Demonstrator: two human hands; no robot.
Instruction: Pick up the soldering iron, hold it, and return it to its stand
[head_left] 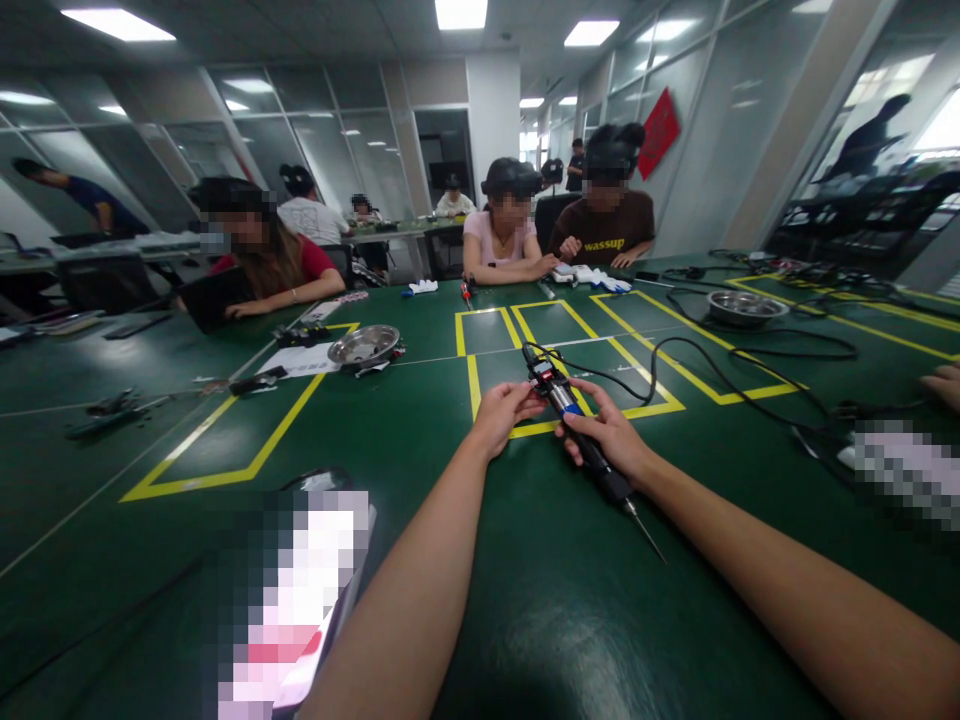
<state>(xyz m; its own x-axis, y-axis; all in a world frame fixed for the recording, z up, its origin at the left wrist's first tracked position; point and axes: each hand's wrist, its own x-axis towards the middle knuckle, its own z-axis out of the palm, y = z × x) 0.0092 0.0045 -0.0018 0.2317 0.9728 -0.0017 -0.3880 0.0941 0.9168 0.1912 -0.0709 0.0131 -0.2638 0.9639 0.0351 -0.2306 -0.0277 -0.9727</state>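
Note:
An electric screwdriver [561, 397] with a black body, a silver and blue band and a long thin bit is held over the green table [555, 610]. Its bit points down toward me and to the right. My right hand [607, 438] is wrapped around the body near the blue band. At the far end, where the cable leaves, the closed fingers of my left hand [504, 415] grip beside a small red part. Fingertips partly hide what they touch there. A black cable [654, 365] runs from that end off to the right.
Yellow tape outlines [465, 385] mark the table. Metal bowls stand at left [365, 346] and right [747, 308]. A lit, blurred-out screen [300, 600] lies by my left forearm. Cables tangle at right. Several people sit across the table; a co-worker's hand [943, 384] shows at the right edge.

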